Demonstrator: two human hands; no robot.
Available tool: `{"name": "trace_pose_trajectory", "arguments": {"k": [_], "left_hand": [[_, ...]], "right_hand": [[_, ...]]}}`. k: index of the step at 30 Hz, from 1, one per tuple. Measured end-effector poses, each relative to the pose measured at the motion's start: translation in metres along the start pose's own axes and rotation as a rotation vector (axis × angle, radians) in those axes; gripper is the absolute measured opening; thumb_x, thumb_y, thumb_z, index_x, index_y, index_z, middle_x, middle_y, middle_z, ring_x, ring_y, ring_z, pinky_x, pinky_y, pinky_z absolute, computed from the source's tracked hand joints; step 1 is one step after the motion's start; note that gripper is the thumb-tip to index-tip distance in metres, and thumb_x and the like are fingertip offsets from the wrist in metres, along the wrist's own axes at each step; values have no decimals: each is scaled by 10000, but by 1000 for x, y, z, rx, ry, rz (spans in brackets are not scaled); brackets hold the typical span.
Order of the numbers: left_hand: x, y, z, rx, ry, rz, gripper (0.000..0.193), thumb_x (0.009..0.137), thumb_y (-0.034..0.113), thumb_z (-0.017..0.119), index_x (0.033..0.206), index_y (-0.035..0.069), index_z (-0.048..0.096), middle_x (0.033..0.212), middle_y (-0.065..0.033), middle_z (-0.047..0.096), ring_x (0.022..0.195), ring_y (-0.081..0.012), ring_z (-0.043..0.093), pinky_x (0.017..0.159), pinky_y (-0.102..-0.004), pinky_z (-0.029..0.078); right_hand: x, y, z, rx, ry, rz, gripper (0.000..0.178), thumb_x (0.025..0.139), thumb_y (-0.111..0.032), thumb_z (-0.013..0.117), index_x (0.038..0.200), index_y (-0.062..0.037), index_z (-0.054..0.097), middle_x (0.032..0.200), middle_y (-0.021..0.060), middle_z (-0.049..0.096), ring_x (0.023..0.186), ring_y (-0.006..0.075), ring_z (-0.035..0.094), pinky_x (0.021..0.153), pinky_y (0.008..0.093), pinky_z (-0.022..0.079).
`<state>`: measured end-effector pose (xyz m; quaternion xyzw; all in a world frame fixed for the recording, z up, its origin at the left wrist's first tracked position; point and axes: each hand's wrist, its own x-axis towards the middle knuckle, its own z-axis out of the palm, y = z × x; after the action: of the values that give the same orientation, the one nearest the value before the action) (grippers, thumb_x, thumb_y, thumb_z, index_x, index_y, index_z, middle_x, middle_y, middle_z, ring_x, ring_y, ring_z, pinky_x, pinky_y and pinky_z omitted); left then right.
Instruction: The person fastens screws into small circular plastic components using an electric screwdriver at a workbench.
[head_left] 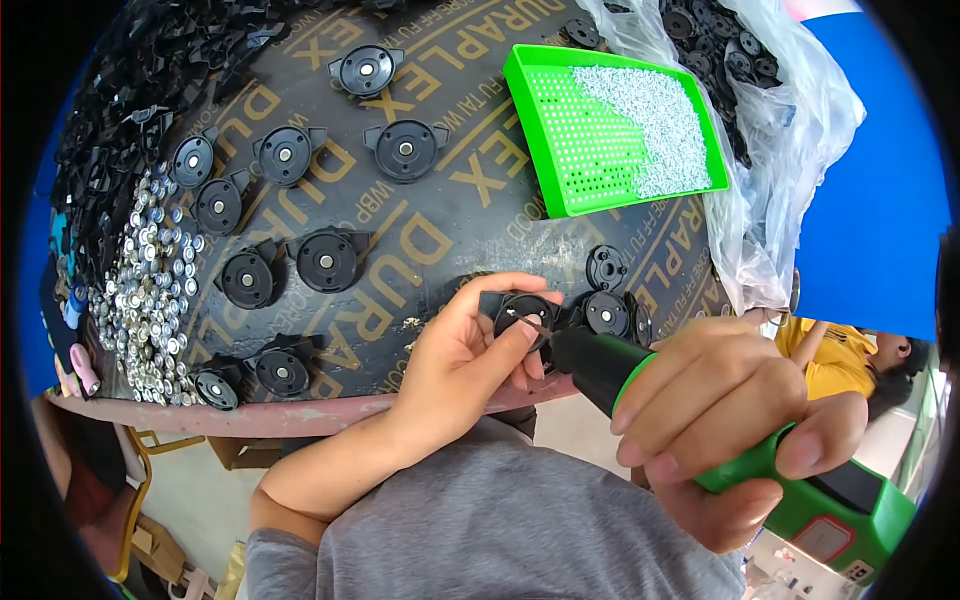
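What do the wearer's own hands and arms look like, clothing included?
The left hand and right hand are bare, with no gloves or rings visible. The left forearm is uncovered below a short grey sleeve; the right sleeve cannot be made out.

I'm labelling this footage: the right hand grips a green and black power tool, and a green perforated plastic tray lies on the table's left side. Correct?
Not quite. The head view shows the green perforated plastic tray on the right side of the black table. The rest holds: the right hand grips the green and black power tool.
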<state>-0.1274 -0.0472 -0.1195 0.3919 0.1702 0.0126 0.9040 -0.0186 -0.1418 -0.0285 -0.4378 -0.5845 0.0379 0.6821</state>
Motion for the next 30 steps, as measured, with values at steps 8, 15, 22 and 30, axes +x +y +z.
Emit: {"name": "trace_pose_trajectory", "arguments": {"k": [8,15,22,30], "left_hand": [[-2,-3,-2,-11,15,-22,301,960,36,503,1259,30,467,1156,-59,611,716,-50,570,638,-196,506],[-4,-8,-4,48,1,34,305,959,38,507,1262,26,476,1141,-57,616,723,-54,578,638,-194,501],[-4,-4,5,65,-21,37,334,980,98,494,1296,4,437,1151,-78,616,664,-72,582,595,-215,489],[-34,6,2,179,37,131,291,975,112,482,1246,36,409,1166,-118,612,679,-67,535,594,-201,451]], "right_hand": [[1,4,0,-6,-51,17,267,935,-200,543,1065,-55,360,639,65,537,479,169,559,410,267,503],[-12,-5,18,-123,170,80,254,928,-185,567,1025,-58,370,628,73,546,478,179,568,405,280,500],[30,-15,-39,281,-219,18,289,906,-186,611,1071,-62,409,632,69,589,477,180,610,418,278,525],[17,55,-37,-97,414,181,188,884,17,537,1031,-3,422,566,66,489,428,159,495,430,289,435]]}}
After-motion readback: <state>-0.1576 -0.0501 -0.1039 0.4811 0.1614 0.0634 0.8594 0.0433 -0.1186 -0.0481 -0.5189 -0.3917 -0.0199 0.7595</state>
